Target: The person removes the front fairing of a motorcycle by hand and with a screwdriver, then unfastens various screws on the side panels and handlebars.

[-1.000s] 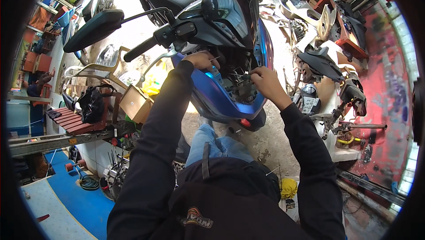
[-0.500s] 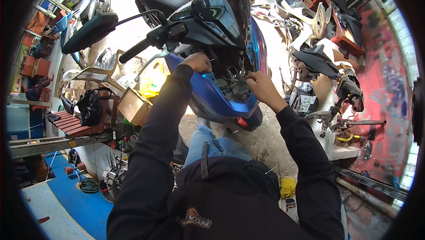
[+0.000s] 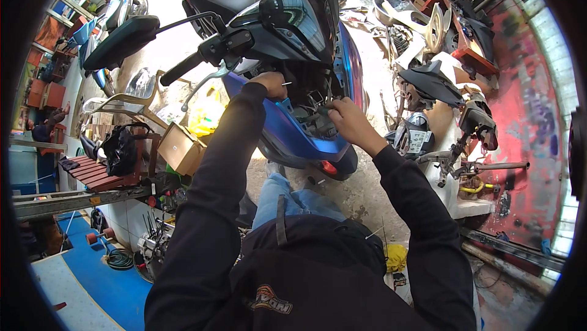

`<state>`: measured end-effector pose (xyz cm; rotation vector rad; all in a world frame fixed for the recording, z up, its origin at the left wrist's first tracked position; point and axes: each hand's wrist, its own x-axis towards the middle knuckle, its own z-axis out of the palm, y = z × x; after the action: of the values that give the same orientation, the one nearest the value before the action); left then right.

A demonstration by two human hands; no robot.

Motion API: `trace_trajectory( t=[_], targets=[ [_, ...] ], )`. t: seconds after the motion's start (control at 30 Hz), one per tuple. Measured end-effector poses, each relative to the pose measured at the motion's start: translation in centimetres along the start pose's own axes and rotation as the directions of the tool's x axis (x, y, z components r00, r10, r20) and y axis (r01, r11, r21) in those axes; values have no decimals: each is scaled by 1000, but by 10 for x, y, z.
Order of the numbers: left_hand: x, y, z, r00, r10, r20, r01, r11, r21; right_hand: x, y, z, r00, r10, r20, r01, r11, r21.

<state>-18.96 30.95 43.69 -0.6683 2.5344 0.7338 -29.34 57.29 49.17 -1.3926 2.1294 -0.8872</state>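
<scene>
While the left hand point(image 3: 269, 83) grips a small screw at the blue scooter's point(image 3: 306, 129) opened front cavity, the right hand point(image 3: 345, 117), nearer, pinches the wiring connector point(image 3: 319, 111) just left of it.

An open brown carton point(image 3: 181, 147) is seen left of the scooter; a white dial label point(image 3: 419, 141) at right

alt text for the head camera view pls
Seen from above, a person in black sleeves works both hands inside the open front of a blue scooter: left hand by the handlebar, right hand in the wiring cavity. Loose scooter body panels lie to the right.
</scene>
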Motion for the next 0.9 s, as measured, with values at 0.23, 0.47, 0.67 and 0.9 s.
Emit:
trace_trajectory(
  t=[0.23,0.47,0.67,0.9],
  targets=[
    [-10,5,-10,995,54,85,-40,986,-161,-4,6,-5,999,33,-7,-33,999,7],
    [2,27,-15,976,-153,154,136,984,113,-8,-2,-10,999,49,-10,-49,999,0],
    [11,5,-11,973,-126,192,108,989,105,-12,-5,-13,998,53,-28,-53,999,-4],
    [5,-1,0,997,30,75,-22,994,-104,-6,-1,-2,999,23,-42,-24,999,-22]
  ],
)
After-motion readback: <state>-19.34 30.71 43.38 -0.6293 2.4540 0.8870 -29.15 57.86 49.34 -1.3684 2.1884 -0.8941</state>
